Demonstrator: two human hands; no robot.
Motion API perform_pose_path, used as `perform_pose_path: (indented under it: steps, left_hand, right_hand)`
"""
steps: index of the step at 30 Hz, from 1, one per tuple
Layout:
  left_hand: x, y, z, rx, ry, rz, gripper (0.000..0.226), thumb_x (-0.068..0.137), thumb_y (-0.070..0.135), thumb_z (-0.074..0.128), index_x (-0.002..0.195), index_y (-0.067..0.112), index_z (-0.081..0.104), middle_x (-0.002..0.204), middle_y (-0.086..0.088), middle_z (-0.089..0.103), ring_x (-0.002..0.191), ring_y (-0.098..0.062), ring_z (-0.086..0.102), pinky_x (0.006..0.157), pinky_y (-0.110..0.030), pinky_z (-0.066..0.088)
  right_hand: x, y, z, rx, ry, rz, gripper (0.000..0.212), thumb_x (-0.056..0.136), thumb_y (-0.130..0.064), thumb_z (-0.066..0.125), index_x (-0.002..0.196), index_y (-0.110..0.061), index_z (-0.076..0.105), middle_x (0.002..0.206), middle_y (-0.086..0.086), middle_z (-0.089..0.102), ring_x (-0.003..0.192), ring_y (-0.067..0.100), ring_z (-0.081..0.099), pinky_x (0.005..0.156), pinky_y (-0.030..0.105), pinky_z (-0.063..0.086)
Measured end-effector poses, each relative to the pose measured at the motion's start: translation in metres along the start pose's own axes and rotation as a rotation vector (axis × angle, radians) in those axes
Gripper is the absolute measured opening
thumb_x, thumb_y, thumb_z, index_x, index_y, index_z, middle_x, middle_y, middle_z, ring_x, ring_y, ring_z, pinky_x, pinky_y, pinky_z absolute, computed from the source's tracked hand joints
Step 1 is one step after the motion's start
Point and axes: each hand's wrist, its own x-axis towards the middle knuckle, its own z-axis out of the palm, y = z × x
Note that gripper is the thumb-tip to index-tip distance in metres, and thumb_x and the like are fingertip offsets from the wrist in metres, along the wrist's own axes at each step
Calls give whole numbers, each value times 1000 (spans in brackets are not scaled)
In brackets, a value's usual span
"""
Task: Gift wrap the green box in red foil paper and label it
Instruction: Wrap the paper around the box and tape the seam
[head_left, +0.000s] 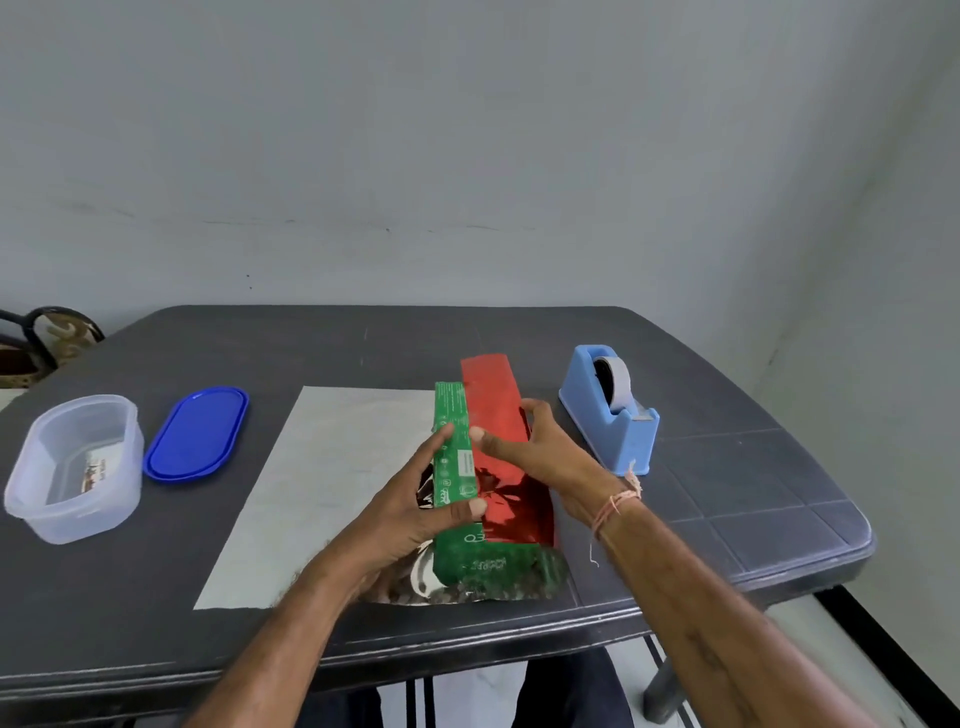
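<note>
L hand (410, 504) grips green box (450, 408), R hand (530, 447) grips red foil (493, 395) over it, dark table (727, 467), pale wall (467, 156) behind.

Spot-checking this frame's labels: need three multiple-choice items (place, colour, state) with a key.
1. Where is the tape dispenser relative to the green box?
A. To its right
B. To its left
C. On top of it

2. What colour is the lid beside the clear container?
A. Red
B. Blue
C. White

3. How far along is the red foil?
A. Box fully wrapped
B. Not touching the box
C. Folded over one side, green still showing

Key: A, the dispenser stands right of the box; B, the lid is plainly blue; C, the right hand holds the foil on the box while the left hand grips the bare green side.
</note>
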Motion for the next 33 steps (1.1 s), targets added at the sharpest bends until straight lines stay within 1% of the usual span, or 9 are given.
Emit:
perform_pose_path:
  steps: [3, 5, 7, 9, 13, 17, 23, 30, 33]
  left_hand:
    - [-3, 4, -6, -61, -1, -22, 107, 73, 60, 82, 156, 54, 14, 160, 16, 30, 144, -8, 38, 114, -39, 42]
    - [-5, 8, -20, 24, 181, -31, 96, 78, 61, 74, 157, 47, 21, 157, 8, 38, 137, -14, 46, 96, -29, 51]
    - [-5, 3, -48, 287, 459, -51, 81, 87, 55, 70, 155, 34, 33, 153, 2, 46, 122, -16, 57, 84, -25, 52]
    - [-6, -10, -83, 704, 657, -221, 77, 89, 58, 67, 151, 22, 40, 149, -7, 50, 122, -27, 58, 97, -42, 50]
    - [-9, -27, -120, 1129, 701, -515, 71, 83, 71, 62, 125, 14, 55, 130, -13, 52, 122, -35, 48, 95, -49, 45]
    - [-2, -27, -129, 1026, 690, -509, 56, 82, 66, 69, 116, 22, 62, 118, -3, 65, 115, -29, 57, 93, -44, 48]
    - [2, -26, -131, 973, 669, -509, 36, 82, 61, 72, 78, 25, 72, 76, 8, 71, 78, -17, 68, 77, -39, 59]
    - [-3, -7, -118, 958, 616, -419, 35, 101, 53, 50, 96, 19, 58, 91, 0, 67, 86, -20, 63, 69, -35, 48]
    - [0, -5, -126, 669, 606, -394, 37, 100, 49, 56, 95, 13, 58, 92, -7, 70, 82, -25, 66, 69, -40, 54]
  right_hand:
    - [5, -11, 13, -148, 56, 12, 125, 45, -80, 84, 145, -33, 25, 134, 1, 49, 119, 22, 56, 105, 45, 49]
    - [5, -13, 20, -237, 62, 33, 131, 51, -75, 86, 152, -33, 14, 136, 4, 41, 122, 27, 53, 108, 47, 46]
    - [7, -13, 21, -270, 69, 38, 133, 55, -73, 86, 156, -31, 10, 138, 5, 38, 123, 29, 52, 109, 49, 44]
    - [10, -11, 21, -295, 81, 38, 137, 50, -77, 84, 156, -31, 10, 141, 7, 37, 125, 31, 51, 110, 52, 44]
    - [13, -9, 22, -327, 86, 46, 145, 41, -84, 78, 157, -32, 9, 144, 8, 35, 128, 33, 49, 111, 54, 42]
    - [13, -8, 21, -326, 84, 54, 151, 36, -88, 75, 158, -30, 8, 146, 9, 33, 130, 33, 47, 112, 54, 41]
    - [14, -6, 22, -333, 85, 48, 138, 53, -79, 82, 158, -30, 7, 146, 10, 33, 131, 35, 46, 113, 56, 39]
    - [13, -7, 23, -351, 85, 69, 139, 57, -78, 81, 160, -27, 2, 154, 12, 28, 138, 37, 41, 115, 56, 37]
    - [12, -8, 23, -345, 82, 70, 140, 58, -78, 81, 160, -26, 1, 154, 12, 28, 138, 37, 40, 115, 56, 37]
